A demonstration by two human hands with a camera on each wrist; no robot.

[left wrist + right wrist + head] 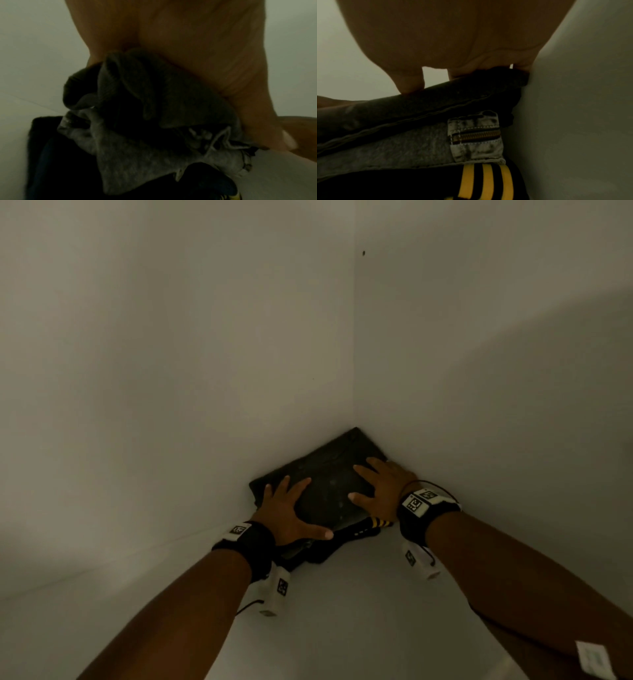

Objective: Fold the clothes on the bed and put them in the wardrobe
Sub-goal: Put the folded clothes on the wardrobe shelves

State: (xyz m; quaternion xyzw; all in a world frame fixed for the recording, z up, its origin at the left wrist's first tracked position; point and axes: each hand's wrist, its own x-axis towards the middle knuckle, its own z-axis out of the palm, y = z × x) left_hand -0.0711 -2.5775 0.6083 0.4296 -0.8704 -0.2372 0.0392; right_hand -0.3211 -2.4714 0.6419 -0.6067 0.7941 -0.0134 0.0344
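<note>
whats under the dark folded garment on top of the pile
Under the dark folded garment lie a grey denim piece with a zipper and a black garment with yellow stripes. Anything lower is hidden.

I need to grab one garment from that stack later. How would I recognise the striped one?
Look in the wardrobe's back corner, where both hands press a folded pile. The black garment with yellow stripes lies at the bottom, under the grey jeans; nothing else there has yellow.

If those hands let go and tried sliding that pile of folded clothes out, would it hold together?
Probably not. The stack of clothes is soft fabric, so it would likely sag. The black garment with yellow stripes at the bottom already sticks out, so layers may shift apart.
</note>
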